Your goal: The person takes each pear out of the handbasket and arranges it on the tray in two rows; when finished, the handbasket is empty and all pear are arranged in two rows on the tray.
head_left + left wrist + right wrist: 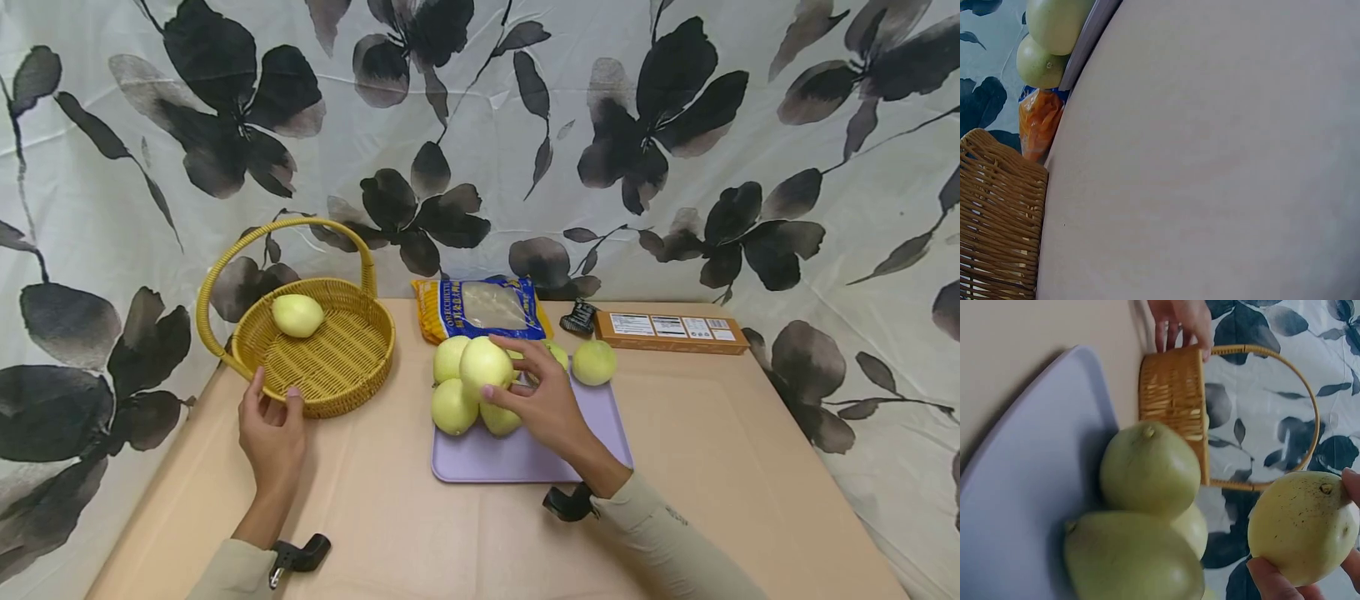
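Note:
My right hand (543,396) pinches a small pale green melon (486,367) between thumb and fingers, raised above the lilac tray (495,468). The right wrist view shows dark specks on this held melon (1300,528). Several similar melons (454,407) lie on the tray beneath and behind it. My left hand (273,442) holds the near left side of a yellow wicker basket (358,392), fingers and thumb at its rim and wall. One melon (297,316) sits inside the basket toward the back left. The left hand is out of frame in the left wrist view.
Behind the tray lies a blue and orange pasta bag (487,308). A small black packet (579,317) and a long brown box (671,332) lie to its right. The basket's tall handle (225,258) arches up at the left. A floral cloth (525,150) hangs behind the table.

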{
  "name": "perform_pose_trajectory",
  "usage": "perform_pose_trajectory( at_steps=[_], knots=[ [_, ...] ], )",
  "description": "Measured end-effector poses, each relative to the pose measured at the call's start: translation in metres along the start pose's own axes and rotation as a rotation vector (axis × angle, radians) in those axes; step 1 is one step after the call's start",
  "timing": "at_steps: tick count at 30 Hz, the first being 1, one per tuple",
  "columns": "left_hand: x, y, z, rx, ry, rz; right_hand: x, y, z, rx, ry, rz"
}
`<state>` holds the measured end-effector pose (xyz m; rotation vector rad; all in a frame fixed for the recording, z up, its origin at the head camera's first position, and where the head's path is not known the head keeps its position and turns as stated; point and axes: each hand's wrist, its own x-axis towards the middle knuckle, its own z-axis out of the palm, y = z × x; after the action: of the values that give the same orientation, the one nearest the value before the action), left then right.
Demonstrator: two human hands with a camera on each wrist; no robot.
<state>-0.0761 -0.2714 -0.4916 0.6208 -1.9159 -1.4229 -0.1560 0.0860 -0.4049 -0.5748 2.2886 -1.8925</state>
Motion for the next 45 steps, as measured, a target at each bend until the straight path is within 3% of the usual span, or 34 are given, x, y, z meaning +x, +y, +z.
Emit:
perform_pose_trajectory(
  at_steps=[9, 17, 25, 31, 40, 45],
  knots=[
    [0.000, -0.001, 0.000, 0.009, -0.008, -0.013, -0.024, 0.024, -0.041, -0.100, 0.112, 0.009],
    [0.002, -0.002, -0.001, 0.015, -0.016, -0.019, -0.038, 0.044, -0.065, -0.218, 0.177, 0.084],
    [0.002, -0.002, -0.002, 0.025, -0.021, -0.019, -0.044, 0.066, -0.064, -0.356, 0.137, 0.120],
    [0.002, -0.001, -0.002, 0.020, -0.020, -0.020, -0.041, 0.077, -0.058, -0.424, 0.108, 0.103],
    [0.001, 0.003, -0.004, 0.044, -0.045, -0.032, -0.041, 0.077, -0.059, -0.467, 0.115, 0.053],
    [0.000, 0.001, -0.003, 0.059, -0.040, -0.026, -0.043, 0.072, -0.060, -0.493, 0.156, 0.030]
  ],
)
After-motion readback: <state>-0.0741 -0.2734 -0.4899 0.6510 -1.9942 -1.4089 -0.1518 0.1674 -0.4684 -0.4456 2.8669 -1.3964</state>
